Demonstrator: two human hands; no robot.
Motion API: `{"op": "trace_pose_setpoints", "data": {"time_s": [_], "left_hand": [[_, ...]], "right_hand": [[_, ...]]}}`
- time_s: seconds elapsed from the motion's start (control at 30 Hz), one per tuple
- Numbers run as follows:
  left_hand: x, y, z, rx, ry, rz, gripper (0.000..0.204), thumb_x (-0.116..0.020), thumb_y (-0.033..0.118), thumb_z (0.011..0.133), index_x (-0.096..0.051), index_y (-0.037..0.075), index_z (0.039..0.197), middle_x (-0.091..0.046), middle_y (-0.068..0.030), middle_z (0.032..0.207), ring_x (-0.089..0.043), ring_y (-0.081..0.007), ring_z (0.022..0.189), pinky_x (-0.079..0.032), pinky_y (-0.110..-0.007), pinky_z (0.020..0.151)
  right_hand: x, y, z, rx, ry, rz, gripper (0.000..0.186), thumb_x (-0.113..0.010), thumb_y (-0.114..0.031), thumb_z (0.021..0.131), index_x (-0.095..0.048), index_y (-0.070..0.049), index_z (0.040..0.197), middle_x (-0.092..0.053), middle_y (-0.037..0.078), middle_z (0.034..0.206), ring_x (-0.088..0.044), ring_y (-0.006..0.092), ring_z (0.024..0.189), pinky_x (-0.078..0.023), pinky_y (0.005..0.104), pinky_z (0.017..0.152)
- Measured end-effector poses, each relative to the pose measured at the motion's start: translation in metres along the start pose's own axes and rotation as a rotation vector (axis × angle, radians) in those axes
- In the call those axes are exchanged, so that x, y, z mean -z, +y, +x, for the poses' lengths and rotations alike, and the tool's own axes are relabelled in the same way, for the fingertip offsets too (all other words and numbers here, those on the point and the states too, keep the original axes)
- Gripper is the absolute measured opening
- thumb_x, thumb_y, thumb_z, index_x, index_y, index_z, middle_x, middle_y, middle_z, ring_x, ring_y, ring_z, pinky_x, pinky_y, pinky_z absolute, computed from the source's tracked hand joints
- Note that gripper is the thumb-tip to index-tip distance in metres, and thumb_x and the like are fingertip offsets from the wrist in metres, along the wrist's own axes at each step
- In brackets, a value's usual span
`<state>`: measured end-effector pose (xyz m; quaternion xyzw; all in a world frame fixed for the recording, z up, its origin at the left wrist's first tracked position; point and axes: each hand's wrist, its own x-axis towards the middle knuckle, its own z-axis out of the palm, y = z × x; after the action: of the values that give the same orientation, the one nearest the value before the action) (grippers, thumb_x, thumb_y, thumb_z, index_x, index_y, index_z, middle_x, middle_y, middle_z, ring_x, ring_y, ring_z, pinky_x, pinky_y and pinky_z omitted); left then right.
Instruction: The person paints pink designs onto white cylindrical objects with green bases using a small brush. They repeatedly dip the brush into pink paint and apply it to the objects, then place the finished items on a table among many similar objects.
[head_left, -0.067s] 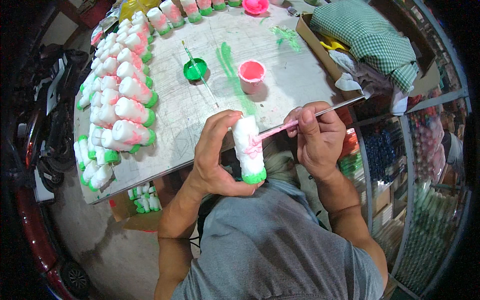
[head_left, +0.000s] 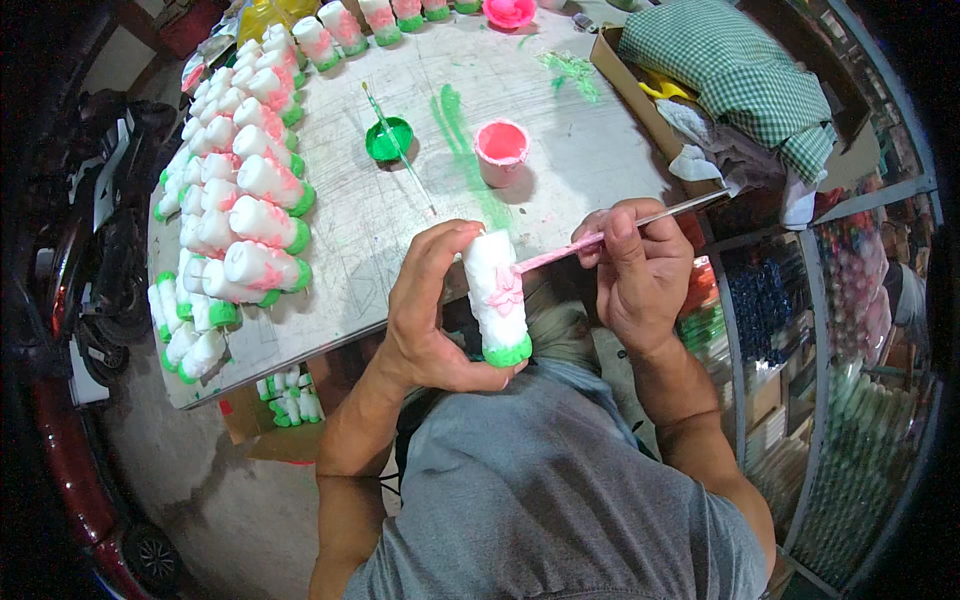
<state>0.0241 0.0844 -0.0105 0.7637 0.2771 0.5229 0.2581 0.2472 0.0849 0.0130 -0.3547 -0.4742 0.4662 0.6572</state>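
My left hand (head_left: 425,315) grips a white candle (head_left: 492,270) by its two ends, fingers at the top and thumb under the green base. Pink lines shaped like a flower mark the candle's side. In my right hand (head_left: 640,270) is a paintbrush (head_left: 560,255), pinched between thumb and fingers, its pink-coated end touching the candle near the flower. Beyond the hands stands a small cup of pink paint (head_left: 502,150). A green paint dish (head_left: 388,142) sits to its left, with another thin paintbrush (head_left: 408,165) lying across it.
Rows of white candles with pink and green (head_left: 265,180) fill the table's left side and continue along the back. A cardboard box (head_left: 640,110) with checked cloth (head_left: 720,70) stands at the right. Below the table's near edge is a box of small candles (head_left: 290,395). Shelves (head_left: 830,400) line the right.
The brush and my right hand have shifted very slightly upward. My left hand still holds the candle in nearly the same place.
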Motion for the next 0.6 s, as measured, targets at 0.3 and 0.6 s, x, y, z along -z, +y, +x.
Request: {"op": "trace_pose_setpoints", "data": {"time_s": [0.3, 0.6], "left_hand": [[-0.007, 0.001, -0.009, 0.166, -0.024, -0.241, 0.11, -0.092, 0.016, 0.051, -0.04, -0.005, 0.145, -0.05, -0.0222, 0.141, -0.052, -0.0325, 0.131, -0.041, -0.042, 0.111], [-0.012, -0.003, -0.006, 0.118, -0.057, -0.354, 0.115, -0.09, 0.008, 0.054, -0.029, 0.002, 0.151, -0.041, -0.0228, 0.15, -0.044, -0.0321, 0.141, -0.034, -0.043, 0.118]], "right_hand": [[0.005, 0.003, -0.004, 0.011, -0.019, 0.141, 0.021, -0.064, -0.019, 0.104, -0.061, 0.002, 0.103, -0.071, 0.009, 0.09, -0.064, 0.0103, 0.076, -0.053, 0.0247, 0.071], [0.004, -0.004, -0.01, 0.081, -0.002, 0.07, 0.018, -0.064, -0.017, 0.104, -0.061, 0.0, 0.101, -0.071, 0.009, 0.09, -0.064, 0.0108, 0.076, -0.053, 0.0255, 0.071]]}}
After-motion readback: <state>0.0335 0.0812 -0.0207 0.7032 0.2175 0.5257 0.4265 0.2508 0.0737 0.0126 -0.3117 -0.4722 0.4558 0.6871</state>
